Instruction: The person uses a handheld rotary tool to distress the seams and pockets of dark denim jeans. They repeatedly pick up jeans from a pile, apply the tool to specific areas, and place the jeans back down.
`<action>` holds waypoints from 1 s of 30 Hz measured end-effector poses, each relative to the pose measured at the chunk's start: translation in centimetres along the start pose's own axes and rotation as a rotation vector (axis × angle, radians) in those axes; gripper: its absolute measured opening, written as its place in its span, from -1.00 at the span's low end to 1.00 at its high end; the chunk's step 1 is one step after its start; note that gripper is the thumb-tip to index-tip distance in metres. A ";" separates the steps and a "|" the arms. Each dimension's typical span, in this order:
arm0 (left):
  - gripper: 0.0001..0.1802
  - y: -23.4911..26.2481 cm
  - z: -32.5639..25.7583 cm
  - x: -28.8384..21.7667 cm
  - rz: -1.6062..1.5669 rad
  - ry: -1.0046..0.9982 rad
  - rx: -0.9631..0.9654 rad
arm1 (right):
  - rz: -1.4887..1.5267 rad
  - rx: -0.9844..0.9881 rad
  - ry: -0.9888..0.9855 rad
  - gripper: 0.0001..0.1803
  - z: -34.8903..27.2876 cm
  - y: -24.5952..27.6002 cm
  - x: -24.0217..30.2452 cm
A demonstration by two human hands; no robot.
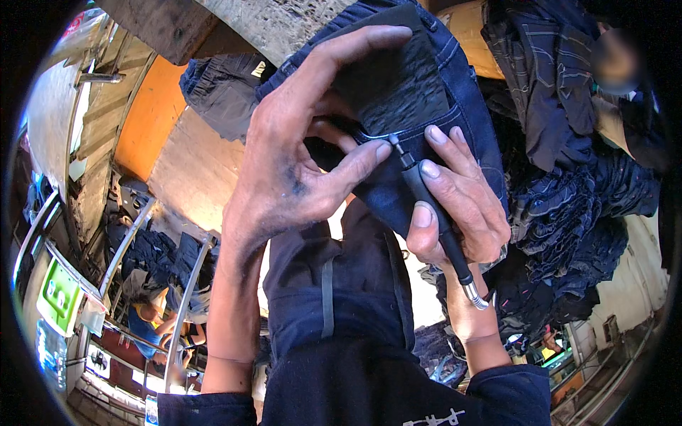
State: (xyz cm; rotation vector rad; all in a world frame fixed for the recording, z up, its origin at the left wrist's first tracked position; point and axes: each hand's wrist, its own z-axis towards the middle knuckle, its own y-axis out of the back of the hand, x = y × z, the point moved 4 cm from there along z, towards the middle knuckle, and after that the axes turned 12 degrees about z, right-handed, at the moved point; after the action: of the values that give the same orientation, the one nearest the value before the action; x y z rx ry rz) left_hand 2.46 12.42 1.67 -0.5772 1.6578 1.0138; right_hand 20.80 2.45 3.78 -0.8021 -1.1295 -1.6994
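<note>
A dark blue denim garment (465,92) lies at the top centre, with a black rectangular pad (398,82) against it. My left hand (298,135) curves round the pad's left side. Its thumb presses the denim edge at the pad's lower border, some fingers are tucked behind, and the index finger stretches over the pad. My right hand (465,195) is closed round a slim black rotary-tool handpiece (435,209). The handpiece's small metal tip touches or nearly touches the denim edge beside my left thumb. A silver flexible joint shows at its lower end.
Heaped dark denim garments (561,213) are piled at the right, with jeans (550,64) above them. Folded dark clothing (224,92) lies at the upper left near an orange panel (148,121). Metal rails (188,305) stand at the left, and another person (153,326) is beyond them.
</note>
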 end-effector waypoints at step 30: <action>0.02 -0.7 0.2 -1.6 0.017 0.067 -0.063 | 0.008 -0.085 -0.058 -0.67 0.6 2.7 -0.6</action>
State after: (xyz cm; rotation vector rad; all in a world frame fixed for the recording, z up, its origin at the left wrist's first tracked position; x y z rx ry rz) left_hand 3.62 12.00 2.92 -0.6460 1.6962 1.0728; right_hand 23.51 2.80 4.42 -0.9123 -1.0975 -1.7369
